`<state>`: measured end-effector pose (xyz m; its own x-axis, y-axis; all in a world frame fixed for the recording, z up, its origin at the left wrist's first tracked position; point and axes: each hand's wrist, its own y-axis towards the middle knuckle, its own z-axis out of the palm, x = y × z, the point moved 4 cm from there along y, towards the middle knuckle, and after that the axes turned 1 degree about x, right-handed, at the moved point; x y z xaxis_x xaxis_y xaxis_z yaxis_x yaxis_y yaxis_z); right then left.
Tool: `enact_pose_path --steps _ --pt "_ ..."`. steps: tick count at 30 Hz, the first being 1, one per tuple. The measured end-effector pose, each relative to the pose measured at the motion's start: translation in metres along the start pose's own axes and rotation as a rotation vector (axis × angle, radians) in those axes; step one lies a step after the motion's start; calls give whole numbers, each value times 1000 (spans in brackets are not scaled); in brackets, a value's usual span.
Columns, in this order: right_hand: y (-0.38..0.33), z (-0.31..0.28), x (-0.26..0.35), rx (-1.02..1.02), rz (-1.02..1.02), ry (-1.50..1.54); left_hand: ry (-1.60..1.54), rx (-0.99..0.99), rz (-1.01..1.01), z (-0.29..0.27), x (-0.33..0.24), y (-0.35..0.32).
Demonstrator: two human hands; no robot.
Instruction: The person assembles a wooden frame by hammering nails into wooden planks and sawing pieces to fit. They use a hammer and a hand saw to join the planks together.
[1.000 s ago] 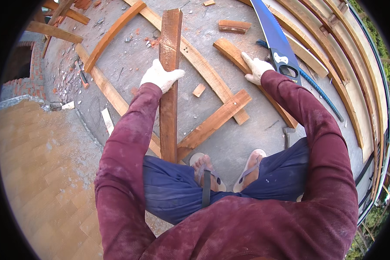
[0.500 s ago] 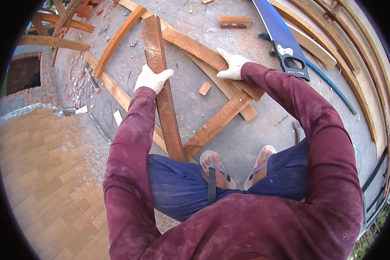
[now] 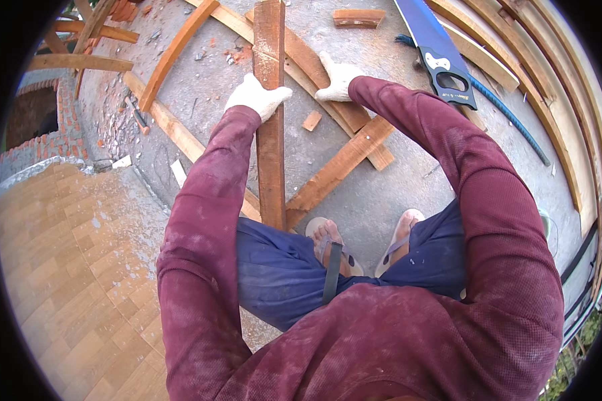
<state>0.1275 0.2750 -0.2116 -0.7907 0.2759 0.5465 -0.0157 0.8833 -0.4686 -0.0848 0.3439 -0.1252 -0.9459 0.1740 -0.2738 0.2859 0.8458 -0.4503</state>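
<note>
Left hand [image 3: 257, 98] gripped the long dark beam [image 3: 270, 157], which ran under its palm and back toward the body. Right hand [image 3: 339, 78] had a spread-thumb grip on the brown plank [image 3: 306, 59] slanting beneath it. Small wood block [image 3: 311, 120] lay between both hands, slightly nearer the body. Blue saw [image 3: 437, 55] sat right of the right hand.

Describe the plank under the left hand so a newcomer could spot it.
Find the left leg of the blue trousers, then look upward. The plank extends from there, under the left hand. Nearby planks slant or curve in view; this one runs nearly vertical, with pale specks toward its far end.
</note>
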Motion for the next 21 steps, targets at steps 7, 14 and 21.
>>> enact_pose_path --steps 7,14,21 --pt "3 31 -15 -324 -149 182 75 44 53 3 -35 1" --pt "-5 32 -18 -337 -135 229 -93 -63 -54 -14 15 16" --pt "-2 27 -12 -322 -111 215 -143 -84 -99 -20 36 22"
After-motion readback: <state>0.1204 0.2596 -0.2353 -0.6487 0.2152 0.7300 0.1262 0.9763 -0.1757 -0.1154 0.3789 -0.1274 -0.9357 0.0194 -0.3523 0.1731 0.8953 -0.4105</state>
